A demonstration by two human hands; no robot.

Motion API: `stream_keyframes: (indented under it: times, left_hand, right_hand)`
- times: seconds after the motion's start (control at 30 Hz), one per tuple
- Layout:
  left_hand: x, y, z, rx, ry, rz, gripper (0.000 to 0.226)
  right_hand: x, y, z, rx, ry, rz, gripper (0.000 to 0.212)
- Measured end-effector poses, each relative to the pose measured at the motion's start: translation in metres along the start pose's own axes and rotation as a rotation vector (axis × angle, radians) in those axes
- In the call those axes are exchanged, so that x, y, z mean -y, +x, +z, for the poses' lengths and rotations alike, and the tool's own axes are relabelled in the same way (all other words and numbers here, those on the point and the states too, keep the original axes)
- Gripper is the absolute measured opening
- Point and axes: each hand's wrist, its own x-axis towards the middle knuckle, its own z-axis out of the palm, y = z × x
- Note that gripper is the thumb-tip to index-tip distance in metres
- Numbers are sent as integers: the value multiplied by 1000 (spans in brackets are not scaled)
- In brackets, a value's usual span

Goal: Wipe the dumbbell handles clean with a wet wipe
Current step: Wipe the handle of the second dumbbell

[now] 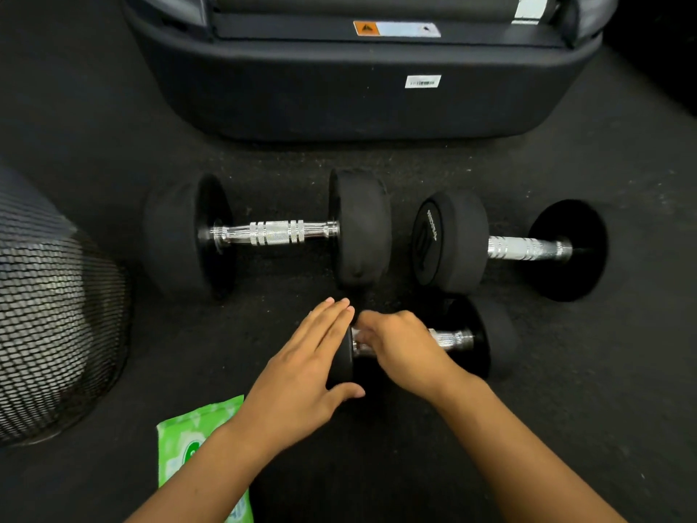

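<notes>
Both hands meet the small dumbbell (426, 345): left (301, 368) flat, right (399, 349) seemingly gripping its handle.

A black speckled rubber floor (565, 428) carries everything. Three dumbbells lie on it: a large one (267, 232) at left, another (509, 246) just beside it at right, and a small one (452, 339) nearer. A green wipes pack (188, 439), a mesh bin (56, 315) and a machine base (358, 88) also rest there.

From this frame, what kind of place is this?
Probably a gym: three dumbbells, such as the large dumbbell, lie on dark rubber flooring, with what looks like a treadmill base behind them.
</notes>
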Motion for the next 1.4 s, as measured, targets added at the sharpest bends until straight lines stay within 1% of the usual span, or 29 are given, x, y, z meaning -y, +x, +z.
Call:
stream_keyframes:
  times: [0.03,0.13,0.2,0.3,0.37,0.43,0.5,0.6,0.73,0.8,0.93,1.0,1.07,1.23,1.3,1.4]
  left_hand:
    - [0,1,0,3,-2,-2,92]
    - [0,2,-2,3,-24,-1,93]
    - [0,2,-2,16,-25,-9,94]
    - [-1,3,-2,16,-35,-23,94]
    - [-1,2,-3,17,-31,-22,94]
    - [-2,2,-3,26,-20,-22,94]
    - [-2,2,-4,23,-17,-22,94]
    - [-2,2,-5,28,-15,-26,94]
    - [-2,3,-5,29,-3,-19,94]
    - [-2,3,-5,33,6,-20,95]
    - [-3,1,-4,31,9,-16,94]
    - [-2,2,-4,33,17,-17,94]
    - [-2,2,-5,34,19,-21,95]
    - [-3,3,-7,40,3,-21,94]
    - [-3,3,-7,38,-3,-25,95]
    - [-3,4,-7,41,-13,-27,95]
  right_hand:
    - [2,-3,2,-11,-17,-10,13]
    - [2,-13,1,-13,43,-59,16]
    - [-2,-6,-2,-14,43,-23,15]
    - [0,-1,4,-17,-17,-3,21]
    - [1,-6,3,-23,9,-23,16]
    - [-5,-4,-2,-13,54,-5,15]
    - [-5,3,0,-2,24,10,17]
    - [-5,-1,10,-46,-40,-62,13]
    - [-10,0,6,-43,16,-51,11]
    - [-4,1,6,-45,-9,-44,14]
    - [-8,-2,1,-31,52,-33,19]
    - [-7,4,-1,-12,9,-27,22]
    - [-3,4,1,-4,-15,-36,20]
    - [-7,4,-4,-10,25,-19,20]
    - [-2,4,0,-3,10,-20,15]
    - [0,-8,2,12,-29,-83,8]
